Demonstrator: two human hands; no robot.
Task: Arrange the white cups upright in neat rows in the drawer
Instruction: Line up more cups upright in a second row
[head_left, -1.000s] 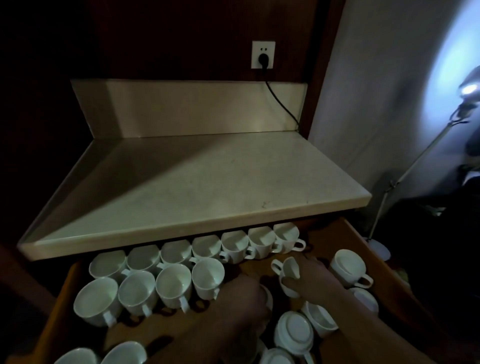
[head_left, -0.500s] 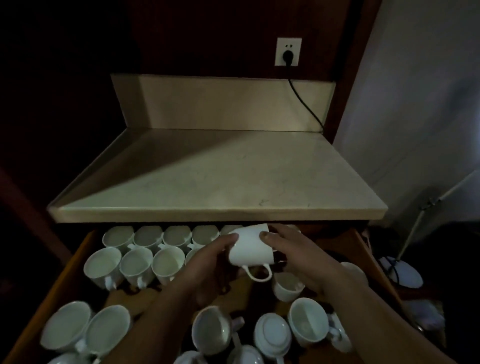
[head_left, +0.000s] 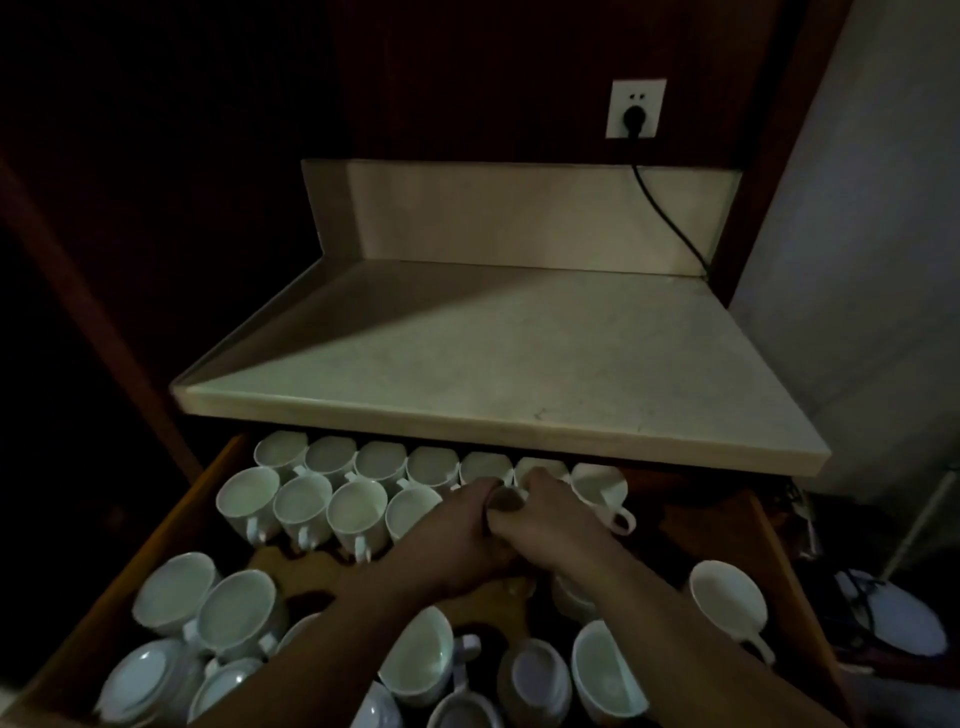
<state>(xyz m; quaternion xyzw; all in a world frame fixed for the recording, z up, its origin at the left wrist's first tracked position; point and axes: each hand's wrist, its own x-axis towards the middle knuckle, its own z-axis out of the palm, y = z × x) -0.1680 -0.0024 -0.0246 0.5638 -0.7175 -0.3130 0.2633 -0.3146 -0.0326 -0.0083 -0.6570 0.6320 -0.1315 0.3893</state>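
Since the countertop (head_left: 519, 374) hangs over the back of the drawer (head_left: 171, 525), the back row (head_left: 382, 460) of white cups sits half tucked under its front lip, so headroom at 12 o'clock is tight. Seven cups stand upright there, rim to rim, running from the left wall toward 1 o'clock. Just in front, the second row (head_left: 301, 501) has four upright cups with their handles pointing to 6 o'clock, and it stops right where the hands are. Bare wood shows at 3 o'clock on the drawer's right side, plus a strip at 9 o'clock below the second row.

Both hands meet at the end of that second row, near the drawer's middle. The left hand (head_left: 457, 535) and right hand (head_left: 550, 525) come in from 6 o'clock, forearms angling together, fingers curled round the held cup (head_left: 506, 501) from either side. Only a dark sliver of its rim peeks out between the knuckles, so I can't tell if it's touching the drawer floor.

The front is crowded with loose cups (head_left: 236, 613) from 7 to 5 o'clock, some tipped over, a few bottom-up. A lone cup (head_left: 727, 605) sits at 4 o'clock.
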